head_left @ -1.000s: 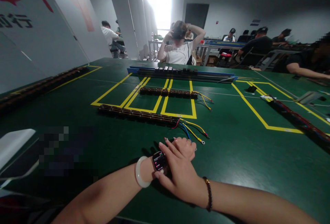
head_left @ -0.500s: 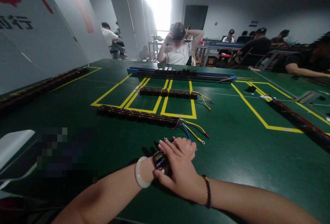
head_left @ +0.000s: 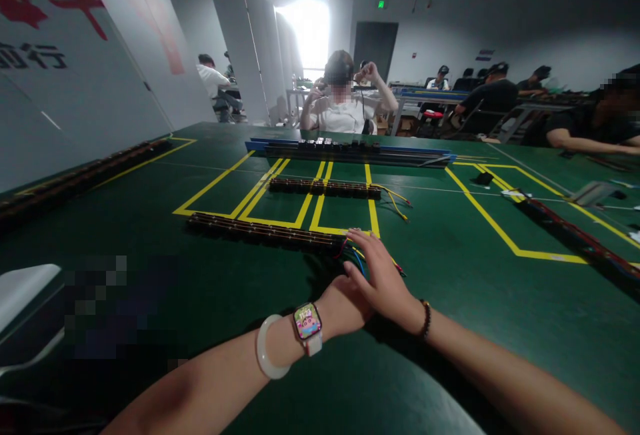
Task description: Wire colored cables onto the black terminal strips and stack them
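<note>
My right hand [head_left: 385,278] is held over the table with its fingers stretched out and nothing in them. It overlaps my left hand [head_left: 345,305], whose fingers are hidden behind it. On my left wrist are a smartwatch [head_left: 307,321] with a lit screen and a pale bangle [head_left: 270,348]. Just beyond both hands lies a long dark wire harness [head_left: 270,229]; its yellow and blue leads [head_left: 358,263] run partly behind my right fingers. A shorter harness [head_left: 325,188] with yellow leads lies farther back.
Yellow tape [head_left: 210,181] marks boxes on the green table [head_left: 225,301]. A blue rail [head_left: 420,153] with black parts lies at the far edge, where a person [head_left: 340,101] sits. More harnesses lie at left [head_left: 85,168] and right [head_left: 580,235].
My right hand has moved forward off the watch, toward the harness leads. The watch screen is now uncovered and shows a bright face. The person opposite has lowered one arm slightly.
</note>
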The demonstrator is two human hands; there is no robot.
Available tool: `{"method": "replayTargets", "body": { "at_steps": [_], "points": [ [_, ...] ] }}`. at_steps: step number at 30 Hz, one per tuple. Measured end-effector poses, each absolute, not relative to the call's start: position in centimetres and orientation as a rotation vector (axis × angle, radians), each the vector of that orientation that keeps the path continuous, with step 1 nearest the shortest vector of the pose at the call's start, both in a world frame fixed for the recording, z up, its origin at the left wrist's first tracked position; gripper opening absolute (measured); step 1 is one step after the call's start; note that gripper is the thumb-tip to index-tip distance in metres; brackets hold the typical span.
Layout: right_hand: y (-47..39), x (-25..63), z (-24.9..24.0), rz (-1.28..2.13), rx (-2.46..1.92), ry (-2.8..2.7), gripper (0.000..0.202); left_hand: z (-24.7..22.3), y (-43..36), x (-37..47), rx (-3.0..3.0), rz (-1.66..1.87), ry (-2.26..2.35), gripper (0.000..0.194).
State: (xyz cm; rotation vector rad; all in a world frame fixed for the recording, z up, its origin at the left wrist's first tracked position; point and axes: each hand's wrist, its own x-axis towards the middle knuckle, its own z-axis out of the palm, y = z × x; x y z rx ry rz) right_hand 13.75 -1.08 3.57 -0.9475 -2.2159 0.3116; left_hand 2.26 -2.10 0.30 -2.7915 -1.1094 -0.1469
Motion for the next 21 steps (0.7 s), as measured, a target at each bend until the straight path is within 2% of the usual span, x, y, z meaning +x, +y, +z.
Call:
{"method": "replayTargets", "body": {
  "at_steps": [4,7,10,16,21],
  "points": [
    [3.6,16.5,2.4,0.186,-1.152,-2.19,0.051,1.3,-1.4,2.2,-2.96,-0.374,-1.445,0.025],
    [5.6,18.2,1.2,0.251,-1.323,-2.285,0.054,2.1,-0.9,1.6,-3.055,-0.655,-1.799,0.031],
    [6.4,18.9,0.5,0.334,-1.377,-2.383,0.046,2.3,-0.3,1.2,-3.151,-0.873,-2.083,0.032],
    [6.7,18.4,0.6,0.551,-1.332,-2.421,0.029,1.2,1.2,1.0,-3.242,-1.233,-2.829,0.02],
    [6.6,17.9,0.7,0.678,-1.344,-2.338,0.017,1.4,1.2,0.9,-3.148,-1.482,-3.029,0.015]
  ]
}}
